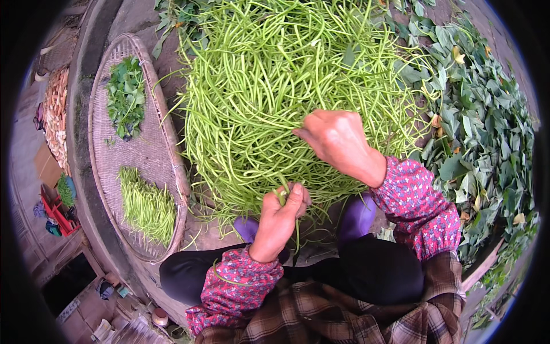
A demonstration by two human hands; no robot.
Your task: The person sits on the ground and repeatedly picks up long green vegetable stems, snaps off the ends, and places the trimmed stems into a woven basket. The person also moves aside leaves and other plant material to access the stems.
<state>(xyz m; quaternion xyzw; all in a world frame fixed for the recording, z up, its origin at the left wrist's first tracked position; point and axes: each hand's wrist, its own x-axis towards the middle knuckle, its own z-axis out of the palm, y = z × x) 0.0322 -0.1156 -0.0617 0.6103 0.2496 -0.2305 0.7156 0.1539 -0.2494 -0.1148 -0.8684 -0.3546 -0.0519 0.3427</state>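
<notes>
A broad heap of green leaf stalks (266, 86), probably sweet potato, lies on the ground before me. My left hand (281, 210) is closed around a few stalks at the heap's near edge; their cut ends (281, 195) poke up by the thumb. One long stalk (297, 236) hangs below that hand. Above the heap's right half, my right hand (337, 139) is curled with its fingertips pointing left and down. Whether a stalk is between those fingers is hidden. A loose stalk (230, 279) rests across my left sleeve.
Left of the heap lies an oval woven bamboo tray (146, 150) with green leaves (126, 96) and a bundle of stalks (148, 206). Cut leaves (481, 116) pile up on the right. My purple shoes (356, 217) touch the heap's near side. A concrete ledge (81, 129) runs beyond the tray.
</notes>
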